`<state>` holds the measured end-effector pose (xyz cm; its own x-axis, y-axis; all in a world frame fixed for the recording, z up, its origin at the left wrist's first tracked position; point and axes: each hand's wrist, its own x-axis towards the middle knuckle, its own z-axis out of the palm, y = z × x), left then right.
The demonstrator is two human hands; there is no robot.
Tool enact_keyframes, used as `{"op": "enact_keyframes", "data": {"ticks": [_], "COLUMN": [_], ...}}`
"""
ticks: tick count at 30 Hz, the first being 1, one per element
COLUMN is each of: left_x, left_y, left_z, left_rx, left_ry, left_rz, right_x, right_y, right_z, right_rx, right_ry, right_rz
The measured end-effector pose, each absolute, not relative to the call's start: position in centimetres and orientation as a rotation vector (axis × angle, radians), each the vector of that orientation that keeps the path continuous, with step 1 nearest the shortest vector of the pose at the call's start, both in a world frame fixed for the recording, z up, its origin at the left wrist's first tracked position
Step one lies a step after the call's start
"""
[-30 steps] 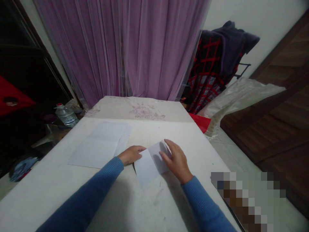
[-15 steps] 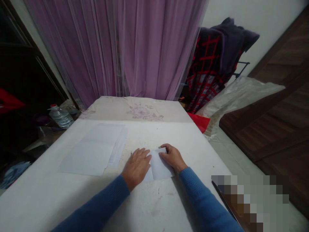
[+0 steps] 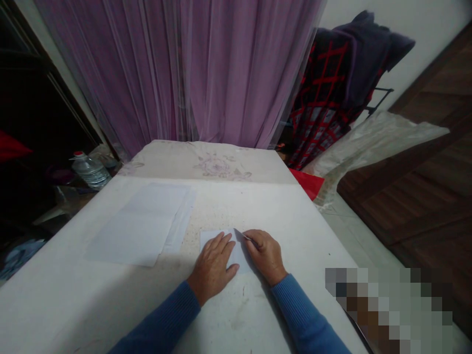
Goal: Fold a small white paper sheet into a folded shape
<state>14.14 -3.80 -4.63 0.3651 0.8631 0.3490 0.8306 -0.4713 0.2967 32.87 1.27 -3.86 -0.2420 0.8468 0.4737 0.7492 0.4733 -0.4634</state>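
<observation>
A small sheet of white paper [image 3: 240,259] lies on the table in front of me, partly covered by both hands. My left hand [image 3: 214,265] rests flat on its left part, fingers stretched out and the thumb apart. At the paper's right side, my right hand [image 3: 264,253] pinches the edge between thumb and fingers, and that side is lifted up from the table. Off to the left are larger white sheets [image 3: 138,223], overlapping one another and lying flat, touched by neither hand.
The table [image 3: 280,211] has a white cover with a floral band at its far end. Purple curtains [image 3: 228,69] hang behind it. A plastic bottle [image 3: 90,171] stands beyond the left edge; a red item [image 3: 309,183] and plastic sheeting [image 3: 383,142] are past the right edge.
My right hand has raised the paper's right side, which lay flatter before. My left hand has shifted slightly, its thumb now spread out. The view has tilted a little.
</observation>
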Motion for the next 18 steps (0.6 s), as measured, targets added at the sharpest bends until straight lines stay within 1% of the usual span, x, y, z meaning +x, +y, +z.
{"op": "enact_keyframes", "data": {"ticks": [3,5,11,18], "left_x": [14.1,14.0,13.5,12.9], "left_y": [-3.7,-3.6,-3.3,-3.4], "left_z": [-4.3,-4.2,-4.0,-4.6], "left_rx": [2.486,2.472,2.452,2.462], "left_ry": [1.587,1.564,1.528,1.491], "left_rz": [0.712,0.707,0.733,0.803], "right_x": [32.8,32.7,32.5,32.5], "right_y": [0.7,0.3,-0.6,-1.0], "right_z": [-4.1,-4.1,-3.9,-3.7], "right_rx": [-1.206,-1.166,-1.099,-1.108], "right_ry": [-2.131,-2.177,-2.261,-2.319], "right_rz": [-0.005,-0.061,-0.101,-0.07]}}
